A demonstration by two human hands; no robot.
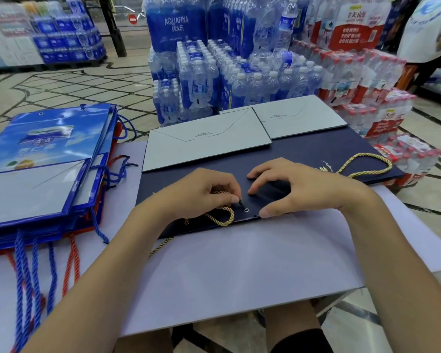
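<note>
A flat dark-blue paper bag [303,151] lies on a pale lavender board [252,263]. My left hand [201,192] pinches the black tip of a gold cord [223,217] and holds it right beside a small metal eyelet [246,210] near the bag's near edge. The cord loops under that hand and trails off the bag's edge. My right hand [290,187] rests on the bag, its spread fingers and thumb pressing down next to the eyelet. A second gold cord handle [367,164] lies looped at the bag's right end.
A stack of blue and red paper bags [43,169] with rope handles lies at left. Two grey folded bag bottoms [206,138] lie behind my hands. Shrink-wrapped packs of water bottles [239,77] stand beyond the board. A person in a white shirt [428,29] stands at top right.
</note>
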